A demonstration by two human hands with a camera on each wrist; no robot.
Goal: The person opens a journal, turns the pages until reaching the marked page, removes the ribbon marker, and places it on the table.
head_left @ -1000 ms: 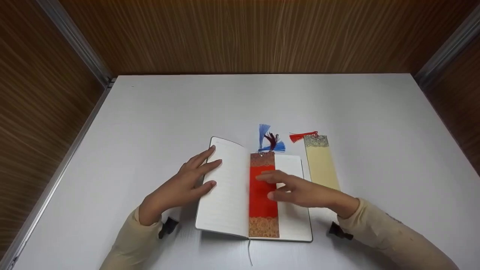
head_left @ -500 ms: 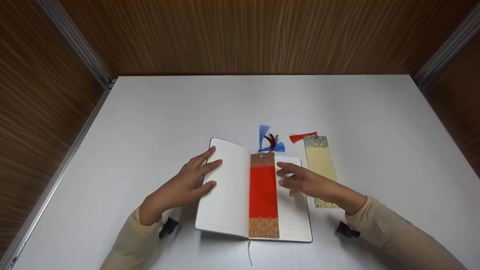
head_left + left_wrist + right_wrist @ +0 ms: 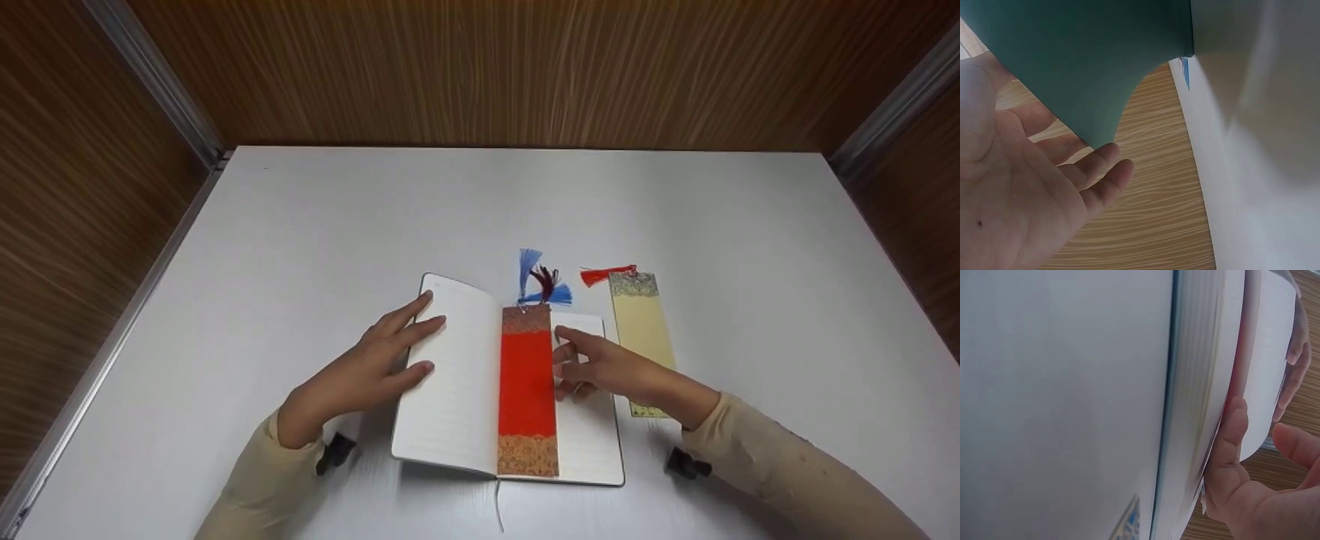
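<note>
A notebook [image 3: 589, 442] lies open on the table, its left side raised at a slant. My left hand [image 3: 367, 371] rests on that side's outer edge, thumb and fingertips on the white page [image 3: 457, 375]. The left wrist view shows the green cover [image 3: 1084, 56] beneath, with two fingertips at its corner. A red bookmark [image 3: 526, 382] with patterned ends lies on the right page along the fold. My right hand [image 3: 607, 367] is over the right page, fingertips beside the bookmark's right edge, loosely bent. Whether they touch it I cannot tell.
Blue and dark red tassels [image 3: 544, 285] stick out beyond the notebook's top. To the right lies a cream bookmark [image 3: 643, 322] with a red tassel [image 3: 606, 275], partly hidden by my right wrist. A thin ribbon [image 3: 500, 510] hangs from the spine. Wood-grain panels [image 3: 525, 75] surround the table.
My right hand has drawn back from over the red bookmark to its right edge, and its fingers have bent a little more. The left hand and notebook stay as they were.
</note>
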